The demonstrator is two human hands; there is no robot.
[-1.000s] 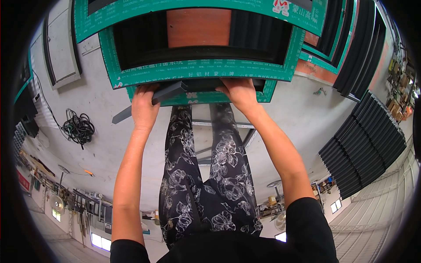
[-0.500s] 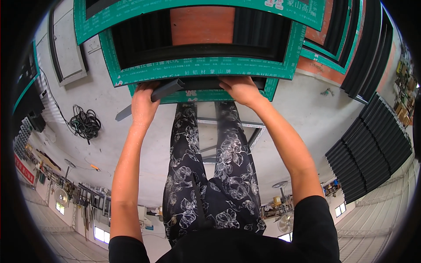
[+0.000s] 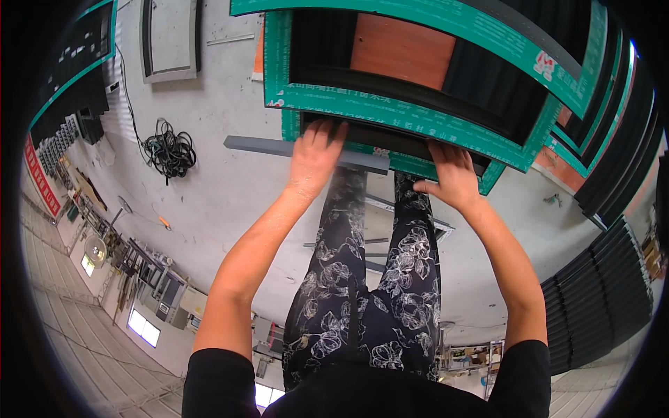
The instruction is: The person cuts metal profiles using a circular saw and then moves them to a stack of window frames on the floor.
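Several window frames wrapped in green film lie stacked before me; the lowest frame (image 3: 412,164) reaches just past the edge of the frame above (image 3: 456,134). My left hand (image 3: 315,159) is closed around a long dark grey bar (image 3: 261,145), with its fingertips on the lowest frame's inner edge. The bar sticks out on both sides of that hand, nearly level. On the right side of the same frame rests my right hand (image 3: 456,174), fingers laid over its edge and thumb spread away. Their fingertips are partly hidden under the upper frame.
A black cable coil (image 3: 170,151) lies on the floor at left, with a grey frame (image 3: 169,42) beyond it. Metal bars (image 3: 376,203) lie on the floor around my legs. Black ribbed profiles (image 3: 599,299) are stacked at right, and a fan (image 3: 95,249) stands far left.
The view has turned, so the stack sits further right. The grey bar has swung from steeply slanted to nearly level. My right thumb has come out from the frame's edge.
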